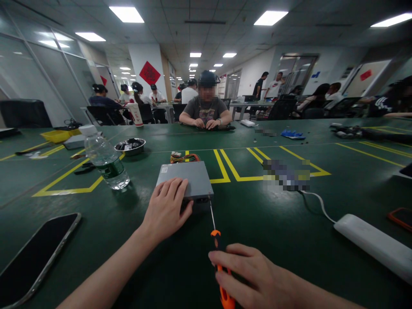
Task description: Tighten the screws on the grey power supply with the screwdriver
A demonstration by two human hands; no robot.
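A grey metal computer power supply (193, 174) lies on the green table in front of me, a bundle of coloured cables (185, 158) at its far side. My left hand (167, 206) holds it down, fingers over the top and thumb against the near side. In my right hand (246, 274) is an orange and black screwdriver (215, 238), gripped by its handle. The screwdriver's thin shaft points away from me, and its tip meets the near right corner of the power supply. Whether the tip sits in a screw is too small to tell.
Left of the power supply stand a water bottle (107, 161) and a metal bowl (130, 146) of dark parts. A phone (38, 257) lies at near left. On the right is a white power strip (373, 242) with its cord. Across the table sits a person (206, 107).
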